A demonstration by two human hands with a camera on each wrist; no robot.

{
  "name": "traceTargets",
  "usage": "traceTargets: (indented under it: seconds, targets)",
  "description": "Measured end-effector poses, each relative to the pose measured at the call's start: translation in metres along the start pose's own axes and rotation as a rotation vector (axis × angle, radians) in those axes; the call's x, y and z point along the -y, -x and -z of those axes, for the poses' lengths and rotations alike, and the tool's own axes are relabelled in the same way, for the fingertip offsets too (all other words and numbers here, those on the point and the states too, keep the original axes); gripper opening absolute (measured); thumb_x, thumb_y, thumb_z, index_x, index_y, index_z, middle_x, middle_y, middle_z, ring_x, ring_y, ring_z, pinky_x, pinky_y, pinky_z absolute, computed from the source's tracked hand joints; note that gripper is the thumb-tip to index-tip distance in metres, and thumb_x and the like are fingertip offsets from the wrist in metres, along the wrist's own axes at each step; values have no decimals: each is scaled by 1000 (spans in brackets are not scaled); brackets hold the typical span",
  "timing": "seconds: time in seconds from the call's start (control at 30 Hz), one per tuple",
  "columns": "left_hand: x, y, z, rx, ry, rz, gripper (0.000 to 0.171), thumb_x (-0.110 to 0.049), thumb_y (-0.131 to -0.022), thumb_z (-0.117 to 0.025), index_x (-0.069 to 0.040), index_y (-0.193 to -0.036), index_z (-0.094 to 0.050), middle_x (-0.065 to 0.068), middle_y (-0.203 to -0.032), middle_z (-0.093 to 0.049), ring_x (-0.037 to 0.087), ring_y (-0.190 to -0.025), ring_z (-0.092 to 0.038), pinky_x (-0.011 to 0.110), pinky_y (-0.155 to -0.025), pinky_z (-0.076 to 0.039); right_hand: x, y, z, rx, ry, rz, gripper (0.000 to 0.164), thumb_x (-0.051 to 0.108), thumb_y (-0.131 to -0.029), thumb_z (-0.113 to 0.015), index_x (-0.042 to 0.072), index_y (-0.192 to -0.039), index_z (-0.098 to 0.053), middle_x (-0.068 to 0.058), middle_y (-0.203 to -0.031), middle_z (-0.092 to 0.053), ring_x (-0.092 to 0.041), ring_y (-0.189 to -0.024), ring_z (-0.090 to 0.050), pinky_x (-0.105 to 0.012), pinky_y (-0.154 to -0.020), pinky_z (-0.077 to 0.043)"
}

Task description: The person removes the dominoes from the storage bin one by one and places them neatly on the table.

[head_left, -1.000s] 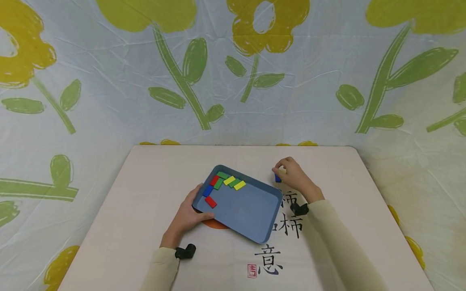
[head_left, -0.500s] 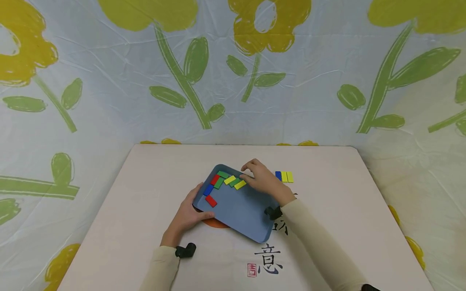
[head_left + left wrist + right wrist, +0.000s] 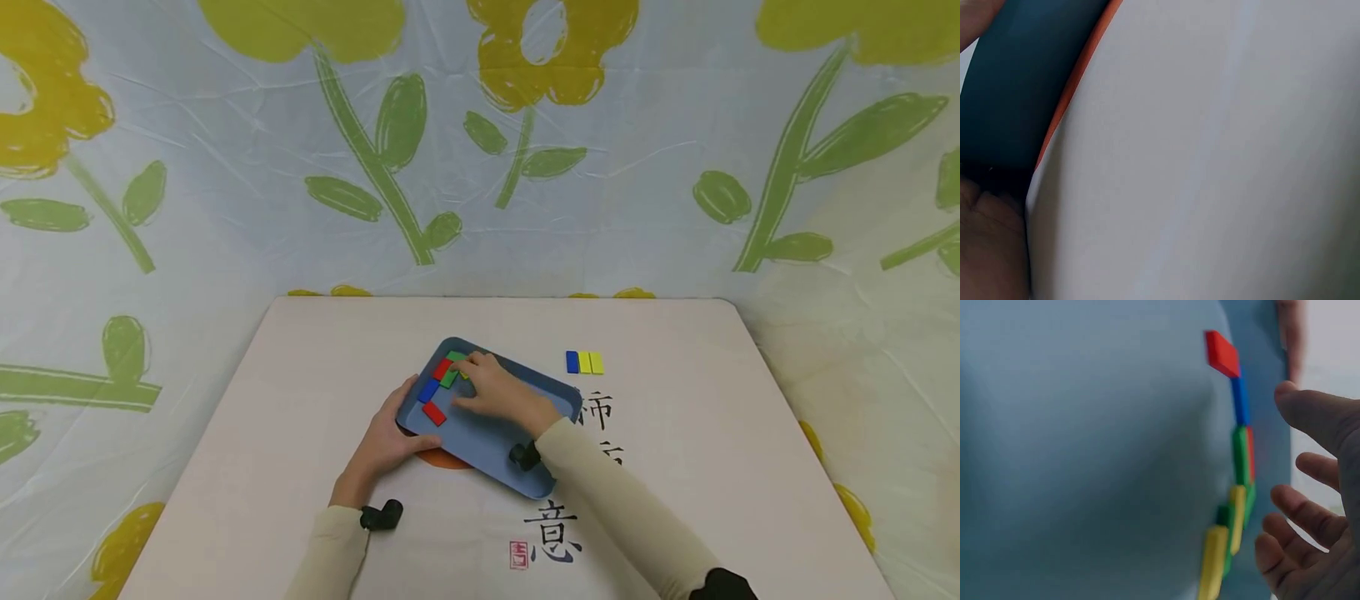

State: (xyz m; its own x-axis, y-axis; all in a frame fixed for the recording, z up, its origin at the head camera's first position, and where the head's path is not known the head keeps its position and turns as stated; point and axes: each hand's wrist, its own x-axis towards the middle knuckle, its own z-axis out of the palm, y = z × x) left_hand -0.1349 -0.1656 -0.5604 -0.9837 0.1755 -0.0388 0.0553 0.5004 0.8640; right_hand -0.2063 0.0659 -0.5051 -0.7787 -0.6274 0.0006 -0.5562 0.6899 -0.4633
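Note:
A blue-grey tray (image 3: 480, 437) sits at a slant on the table, gripped at its left corner by my left hand (image 3: 386, 442), thumb along the near rim. My right hand (image 3: 498, 390) hovers over the tray's left part and hides some of the blocks there. In the right wrist view its thumb and fingers (image 3: 1300, 509) are spread apart, holding nothing. Small flat blocks form a bent line inside the tray: a red block (image 3: 1222, 353), a blue block (image 3: 1240, 403), then red, green and yellow ones, ending with a yellow block (image 3: 1213, 562).
To the right of the tray, a blue block (image 3: 572, 362) and two yellow blocks (image 3: 590, 362) lie side by side on the table. The pale tablecloth (image 3: 315, 350) bears black characters (image 3: 553, 533) and an orange shape (image 3: 444, 458), partly under the tray. A flowered cloth hangs behind.
My right hand has left the blue and yellow blocks on the table and moved left over the tray. My left hand and the tray stay in place.

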Motion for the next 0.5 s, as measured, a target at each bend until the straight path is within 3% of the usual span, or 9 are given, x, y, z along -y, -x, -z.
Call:
traceTargets:
  seconds: [0.37,0.5]
  targets:
    - [3,-1,0,-1,-3,-13,108,-45,-66,-87,-36,-153,-23,0,-157,-27,30,-143,-30,58,-110,-30,10,-11,-23,80,68,66,64,48,-80,-75,18,-134,-57,-3,-129,-53,-20,-117,-44,-35,-101,-44]
    - [4,-1,0,2,0,-11,108,-46,-66,-86,-38,-152,-22,0,-157,-27,30,-143,-29,58,-110,-30,11,-11,-28,74,87,78,61,48,-79,-76,20,-130,-60,-2,-124,-53,-18,-113,-44,-32,-96,-45]
